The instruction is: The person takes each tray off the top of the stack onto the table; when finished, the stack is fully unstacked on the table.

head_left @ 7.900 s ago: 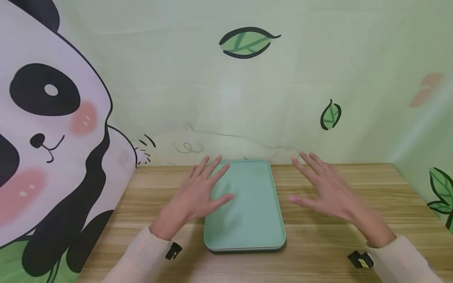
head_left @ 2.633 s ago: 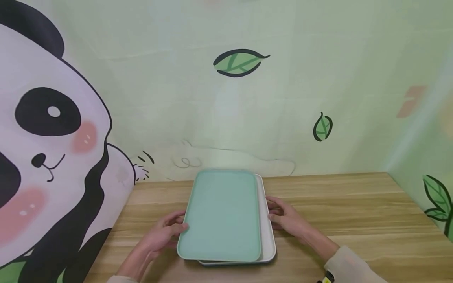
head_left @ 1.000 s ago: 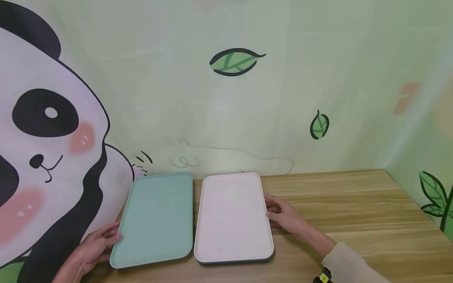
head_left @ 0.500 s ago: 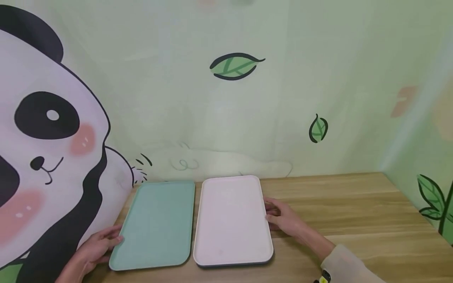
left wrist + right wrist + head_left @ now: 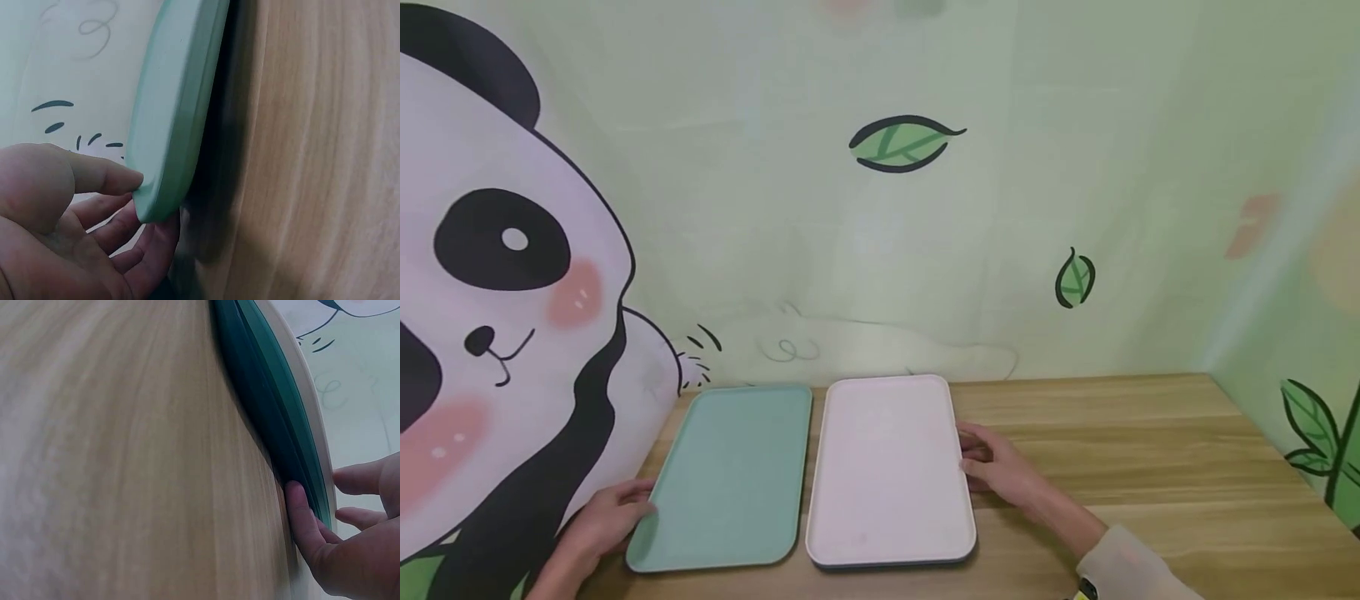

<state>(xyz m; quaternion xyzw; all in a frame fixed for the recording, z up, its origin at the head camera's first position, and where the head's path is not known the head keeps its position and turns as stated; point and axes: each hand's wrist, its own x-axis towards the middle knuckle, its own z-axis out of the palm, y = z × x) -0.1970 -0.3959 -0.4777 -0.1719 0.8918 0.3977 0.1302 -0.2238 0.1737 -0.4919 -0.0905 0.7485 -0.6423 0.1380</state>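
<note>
My left hand [image 5: 606,518] holds the left edge of a light green rectangular tray [image 5: 722,475]. In the left wrist view the thumb presses the rim of the green tray [image 5: 165,119], and the fingers curl beneath it. Beside it on the right lies a stack topped by a white tray [image 5: 891,467]. The right wrist view shows green and dark blue trays [image 5: 262,406] under the white one. My right hand [image 5: 1000,467] grips the stack's right side, one fingertip on the dark lower tray and other digits at the white rim.
Both the green tray and the stack are on a wood-grain table [image 5: 1112,467]. A printed backdrop [image 5: 760,208] with a panda and leaves rises behind the table and along its sides. A narrow gap separates the green tray from the stack.
The green tray has gone from on top of the stack to its left, carried by my left hand, uncovering the white tray. Lately it has settled lower. My right hand stays at the stack.
</note>
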